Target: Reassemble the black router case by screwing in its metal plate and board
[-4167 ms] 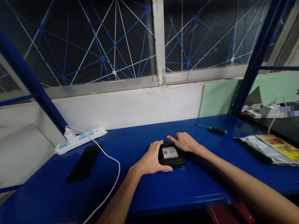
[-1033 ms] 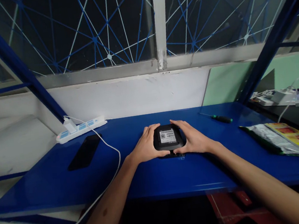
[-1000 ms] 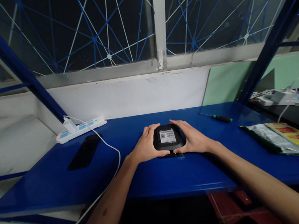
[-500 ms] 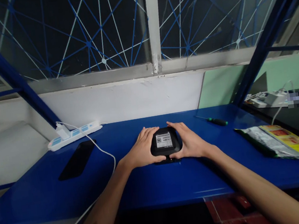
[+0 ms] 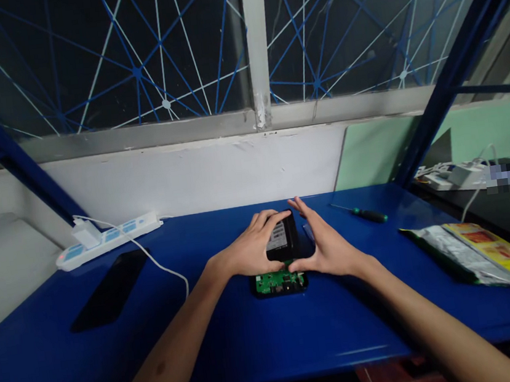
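A small black device lies in two parts on the blue table (image 5: 255, 340). My left hand (image 5: 248, 250) is closed on its black cover (image 5: 282, 238), tilted up on edge with a white label facing left. Below it the lower half (image 5: 279, 282) rests on the table with a green circuit board exposed. My right hand (image 5: 324, 241) is beside the cover with fingers stretched out, its thumb low near the board's right edge.
A green-handled screwdriver (image 5: 364, 215) lies at the back right. A foil snack bag (image 5: 480, 250) is at the right. A black phone (image 5: 109, 289), a white power strip (image 5: 107, 239) and a white cable (image 5: 162, 264) are at the left.
The black cover, flat on the device half a second ago, has been lifted and tipped up by my left hand, baring the green board. My right hand has opened.
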### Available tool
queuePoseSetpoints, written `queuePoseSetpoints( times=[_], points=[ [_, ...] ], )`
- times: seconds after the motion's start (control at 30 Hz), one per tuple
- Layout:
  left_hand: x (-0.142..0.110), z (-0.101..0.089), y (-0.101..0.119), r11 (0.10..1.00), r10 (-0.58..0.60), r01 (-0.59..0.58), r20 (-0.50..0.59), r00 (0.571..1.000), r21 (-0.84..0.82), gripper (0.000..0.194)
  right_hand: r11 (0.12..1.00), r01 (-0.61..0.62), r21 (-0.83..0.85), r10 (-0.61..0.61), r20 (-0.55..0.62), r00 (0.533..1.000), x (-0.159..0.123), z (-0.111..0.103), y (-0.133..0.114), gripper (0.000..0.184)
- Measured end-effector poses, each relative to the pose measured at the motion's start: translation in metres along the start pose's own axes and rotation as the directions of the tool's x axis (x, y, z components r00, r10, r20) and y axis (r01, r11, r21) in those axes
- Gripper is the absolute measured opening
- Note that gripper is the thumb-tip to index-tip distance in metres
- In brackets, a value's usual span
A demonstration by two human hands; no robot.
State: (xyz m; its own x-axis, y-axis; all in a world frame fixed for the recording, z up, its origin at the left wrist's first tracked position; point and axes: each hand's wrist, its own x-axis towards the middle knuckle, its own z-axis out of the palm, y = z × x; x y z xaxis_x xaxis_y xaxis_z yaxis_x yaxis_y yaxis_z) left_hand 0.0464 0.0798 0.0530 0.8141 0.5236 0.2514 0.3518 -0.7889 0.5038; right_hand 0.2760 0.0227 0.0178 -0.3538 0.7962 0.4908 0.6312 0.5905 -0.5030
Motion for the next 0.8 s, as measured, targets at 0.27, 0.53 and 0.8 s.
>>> queuePoseSetpoints(
  times=[0.27, 0.53, 0.8],
  points=[
    [0.001, -0.005, -0.018, 0.996, -0.006, -0.007, -0.154, 0.988, -0.088, 0.102, 1.0, -0.002, 0.014, 0.0, 0.137, 0.991, 0.026, 0.009, 0.027, 0.136],
    [0.0, 0.008, -0.035, 0.989, -0.009, -0.031, -0.275, 0.961, -0.142, 0.1, 0.993, -0.062, 0.099, 0.052, 0.104, 0.993, 0.026, 0.025, 0.027, 0.134],
    [0.003, 0.019, -0.041, 0.978, -0.047, -0.009, -0.266, 0.963, -0.208, 0.103, 0.99, -0.081, 0.119, 0.066, 0.119, 0.991, 0.027, 0.025, 0.025, 0.139]
  ],
)
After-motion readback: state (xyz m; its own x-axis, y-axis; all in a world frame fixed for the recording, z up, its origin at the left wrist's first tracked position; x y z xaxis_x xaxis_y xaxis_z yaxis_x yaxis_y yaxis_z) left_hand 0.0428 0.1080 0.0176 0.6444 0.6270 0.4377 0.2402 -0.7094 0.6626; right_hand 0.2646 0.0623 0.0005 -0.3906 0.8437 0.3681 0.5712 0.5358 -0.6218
